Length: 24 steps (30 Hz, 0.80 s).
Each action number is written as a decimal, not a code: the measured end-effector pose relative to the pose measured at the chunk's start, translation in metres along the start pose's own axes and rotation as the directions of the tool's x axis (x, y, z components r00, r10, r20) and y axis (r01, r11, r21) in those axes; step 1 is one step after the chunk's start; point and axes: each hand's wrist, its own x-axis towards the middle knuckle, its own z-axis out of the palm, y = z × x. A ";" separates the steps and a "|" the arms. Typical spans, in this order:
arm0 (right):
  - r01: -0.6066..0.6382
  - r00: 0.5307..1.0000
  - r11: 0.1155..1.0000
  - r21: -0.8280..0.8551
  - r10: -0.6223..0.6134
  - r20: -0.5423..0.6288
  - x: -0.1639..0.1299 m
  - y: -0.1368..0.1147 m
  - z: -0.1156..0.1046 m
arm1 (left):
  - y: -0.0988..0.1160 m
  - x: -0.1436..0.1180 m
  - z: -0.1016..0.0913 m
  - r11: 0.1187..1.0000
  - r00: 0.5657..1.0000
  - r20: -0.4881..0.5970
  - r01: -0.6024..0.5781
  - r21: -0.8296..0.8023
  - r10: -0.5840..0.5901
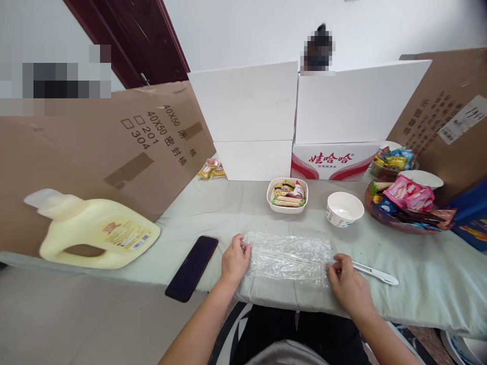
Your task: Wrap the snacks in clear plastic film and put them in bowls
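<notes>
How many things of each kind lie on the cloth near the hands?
Plastic wrap, held by left hand and right hand: 1
Phone: 1
Knife: 1
Jug: 1
Bowls: 2
Total: 6

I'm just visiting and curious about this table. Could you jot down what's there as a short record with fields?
left hand: rests on the left end of the plastic wrap, fingers on its edge
right hand: grips the right end of the wrap
plastic wrap: crinkled sheet, flat on the table edge
knife: white, right of the right hand
phone: dark, left of the left hand
jug: yellow, on its side, far left
bowl: white, behind the wrap
snack dish: square, left of the bowl
snack tray: far right
</notes>
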 end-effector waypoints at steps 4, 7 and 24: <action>0.076 0.997 0.993 -0.091 -0.075 0.015 0.000 0.002 0.002 | -0.004 0.001 0.000 0.992 0.995 -0.032 -0.095 -0.079 0.093; 0.180 0.982 0.973 -0.142 -0.185 -0.026 -0.001 0.002 0.003 | -0.005 0.004 -0.001 0.973 0.980 -0.021 -0.197 -0.123 0.196; 0.456 0.884 0.884 -0.107 -0.464 -0.061 0.019 -0.044 -0.017 | 0.036 0.010 -0.034 0.899 0.900 0.001 -0.435 0.045 0.435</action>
